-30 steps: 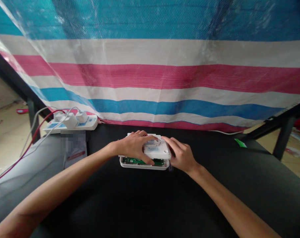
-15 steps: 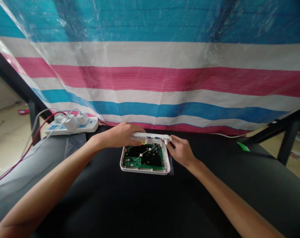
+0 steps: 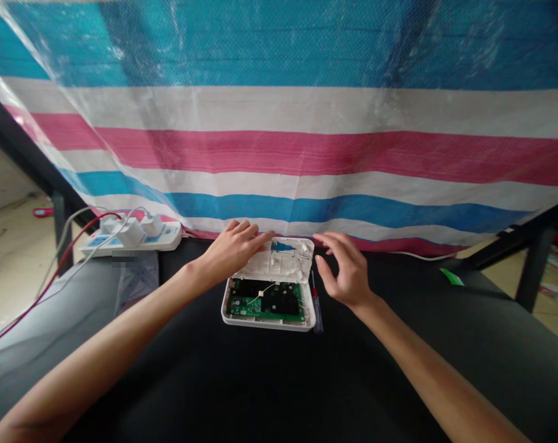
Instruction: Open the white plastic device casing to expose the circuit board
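A white plastic case [image 3: 269,324] holding a green circuit board [image 3: 246,306] lies on the black surface. Its white cover [image 3: 285,267] rests behind it, inner side up, with a blue part [image 3: 283,247] near the far edge. My left hand [image 3: 239,247] is at the cover's left end, its fingers over the far left part; the fingertips' grip is partly hidden. To the right of the cover, my right hand [image 3: 346,267] is open, thumb and fingers apart, with nothing in it. A screwdriver [image 3: 317,311] lies along the case's right side.
A power strip [image 3: 168,237] with plugs and cables stands at the back left, a grey bag [image 3: 140,280] in front of it. A green scrap [image 3: 453,277] lies at the right. Striped sheeting [image 3: 288,151] hangs behind the black surface [image 3: 260,387].
The cover has gone from being held edge-on above the case to lying back with its inside showing. My right hand has let go of it and moved right, uncovering the screwdriver.
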`<act>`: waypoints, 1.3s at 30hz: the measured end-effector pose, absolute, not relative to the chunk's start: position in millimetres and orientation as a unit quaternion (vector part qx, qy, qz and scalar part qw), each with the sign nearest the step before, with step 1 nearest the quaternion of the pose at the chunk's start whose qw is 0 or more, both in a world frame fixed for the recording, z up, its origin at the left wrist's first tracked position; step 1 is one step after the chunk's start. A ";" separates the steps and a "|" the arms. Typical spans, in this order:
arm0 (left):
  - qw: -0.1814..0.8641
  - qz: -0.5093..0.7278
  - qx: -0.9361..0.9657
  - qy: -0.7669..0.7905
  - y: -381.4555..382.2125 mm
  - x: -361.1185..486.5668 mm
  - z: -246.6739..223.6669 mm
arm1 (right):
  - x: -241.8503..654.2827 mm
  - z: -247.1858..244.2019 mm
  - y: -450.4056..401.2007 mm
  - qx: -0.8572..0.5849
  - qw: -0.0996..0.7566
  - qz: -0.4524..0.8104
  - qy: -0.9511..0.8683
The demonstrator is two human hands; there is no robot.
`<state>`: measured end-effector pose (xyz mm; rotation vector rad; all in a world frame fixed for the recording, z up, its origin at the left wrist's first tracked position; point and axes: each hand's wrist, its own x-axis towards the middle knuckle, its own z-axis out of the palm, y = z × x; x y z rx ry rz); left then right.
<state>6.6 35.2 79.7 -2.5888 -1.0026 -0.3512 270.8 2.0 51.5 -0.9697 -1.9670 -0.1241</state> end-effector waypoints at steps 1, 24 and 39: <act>0.176 -0.127 -0.910 -0.352 35.4 7.2 77.4 | 267.0 52.0 2.6 -0.364 0.450 -0.108 -0.809; 0.204 -0.290 -0.874 -0.333 31.3 12.7 26.4 | 238.0 35.2 27.8 -0.355 0.357 -0.261 -0.824; 0.182 -0.316 -0.876 -0.316 41.9 5.7 14.4 | 239.5 37.8 37.0 -0.302 0.365 -0.260 -0.841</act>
